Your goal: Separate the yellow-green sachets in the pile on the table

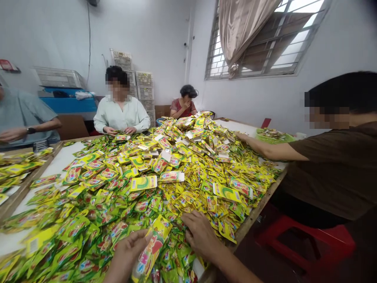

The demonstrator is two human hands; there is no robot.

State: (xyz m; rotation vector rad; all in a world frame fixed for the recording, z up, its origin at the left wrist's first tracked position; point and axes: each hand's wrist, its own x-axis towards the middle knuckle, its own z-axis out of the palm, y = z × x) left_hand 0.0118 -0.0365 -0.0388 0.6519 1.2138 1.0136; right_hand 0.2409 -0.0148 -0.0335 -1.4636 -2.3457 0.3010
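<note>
Fingers: on the left hand they curl tight around a long packet; on the right hand they lie spread and loose, gripping nothing.
Packet spot: tilted up over the near edge of the tabletop, just left of the right hand.
Right hand: flat on the pile of yellow and green packets.
Pile: covers most of the tabletop.
Others: a person in a white shirt sits across; a person in a brown shirt sits on a red stool.

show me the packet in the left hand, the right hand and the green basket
packet [151, 247]: head view, its printed front
right hand [200, 234]: head view, back of the hand
green basket [288, 138]: head view, its right rim
</note>
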